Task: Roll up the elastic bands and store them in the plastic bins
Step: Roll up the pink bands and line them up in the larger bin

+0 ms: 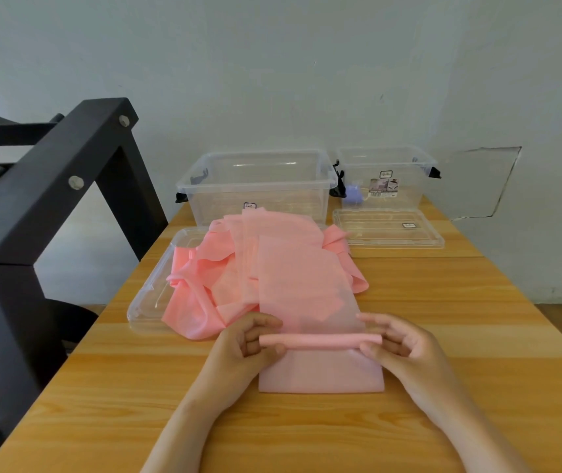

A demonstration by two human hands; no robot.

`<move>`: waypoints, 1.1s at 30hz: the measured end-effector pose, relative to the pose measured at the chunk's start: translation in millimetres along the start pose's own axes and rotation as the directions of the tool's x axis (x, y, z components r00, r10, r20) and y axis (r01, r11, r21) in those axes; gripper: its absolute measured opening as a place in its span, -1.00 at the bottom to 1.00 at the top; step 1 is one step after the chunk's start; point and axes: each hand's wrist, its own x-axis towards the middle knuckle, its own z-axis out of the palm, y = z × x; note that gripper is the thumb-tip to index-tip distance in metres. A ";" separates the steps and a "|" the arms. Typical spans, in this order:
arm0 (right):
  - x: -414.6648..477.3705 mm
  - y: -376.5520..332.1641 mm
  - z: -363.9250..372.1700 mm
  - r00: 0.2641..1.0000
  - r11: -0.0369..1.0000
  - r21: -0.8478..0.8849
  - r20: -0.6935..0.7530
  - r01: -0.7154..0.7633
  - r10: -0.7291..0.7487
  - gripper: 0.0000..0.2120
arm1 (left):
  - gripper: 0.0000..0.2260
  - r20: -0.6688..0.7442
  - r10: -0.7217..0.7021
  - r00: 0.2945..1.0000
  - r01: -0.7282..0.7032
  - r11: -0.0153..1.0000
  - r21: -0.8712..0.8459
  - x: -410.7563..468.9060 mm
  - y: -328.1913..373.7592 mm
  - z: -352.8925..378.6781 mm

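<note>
Grip, left: my left hand (248, 343) pinches the left end of the roll (320, 340), fingers curled at it.
Item, centre: the roll is thin and pink and lies crosswise on its own band (320, 377). Flat band lies on the bench (477, 336) on the near side, and the far length runs up onto the pile (204, 285).
Grip, right: my right hand (399, 343) pinches the right end likewise.

Hazards, as I judge them:
- Pile, left, heaped partly on a clear lid (146, 302). The far length overlaps it, so rolling may drag a neighbouring band along or snag.
- Roll, centre. Uneven turning by the two grips would cone it, and slack tension would let the stretchy film spring loose.
- Large bin (255, 186), behind, open. Released too early, the roll may uncoil inside.
- Small bin (387, 175), right, open, holding a purple item (353, 194). It offers less room.
</note>
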 end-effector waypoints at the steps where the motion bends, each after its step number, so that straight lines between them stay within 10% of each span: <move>1: 0.2 0.2 0.0 1.000 1.000 -0.006 -0.001 -0.010 0.010 -0.73 | -0.82 0.004 0.013 1.000 -0.013 1.000 0.014 0.2 0.0 -0.5; 33: 1.5 3.9 0.3 0.999 0.993 -0.108 -0.010 0.049 -0.051 -0.90 | -0.88 0.008 0.029 1.000 -0.029 0.999 0.024 -0.5 -0.3 -0.1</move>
